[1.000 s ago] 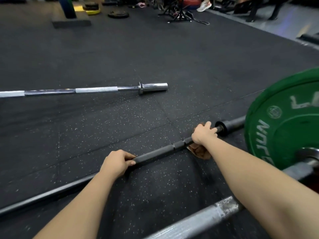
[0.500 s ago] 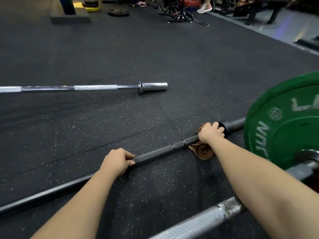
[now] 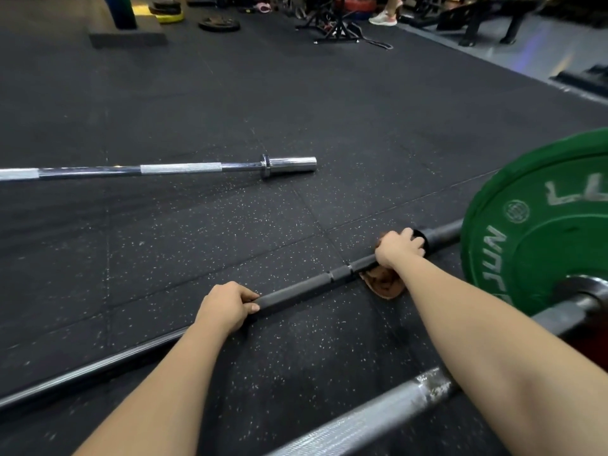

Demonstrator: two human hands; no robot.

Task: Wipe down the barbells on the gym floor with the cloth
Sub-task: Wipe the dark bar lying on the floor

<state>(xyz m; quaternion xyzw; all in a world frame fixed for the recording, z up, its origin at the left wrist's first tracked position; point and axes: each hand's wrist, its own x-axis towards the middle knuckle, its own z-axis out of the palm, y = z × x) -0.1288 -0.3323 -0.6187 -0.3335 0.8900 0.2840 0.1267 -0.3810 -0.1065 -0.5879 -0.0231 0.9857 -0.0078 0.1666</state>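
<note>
Speckled black rubber floor (image 3: 329,110), chrome barbell (image 3: 181,168), dark barbell (image 3: 296,292), brown cloth (image 3: 385,284)

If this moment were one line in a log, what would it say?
left hand: grips black barbell | right hand: grips brown cloth round same barbell | chrome barbell: lies apart, untouched

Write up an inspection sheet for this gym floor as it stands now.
Surface: black speckled rubber floor, seams visible.
Job's things: black barbell lies on the floor; brown cloth wrapped round it near its collar; chrome barbell lies beyond, untouched; a third bar nearest the camera carries a green plate.
Clutter: loose plates at the far edge.
Hands: left hand grips the black barbell; right hand grips the cloth against it.
Cables: a dark cord or strap by the far stand.
Surroundings: another person's shoe and benches at the back.
</note>
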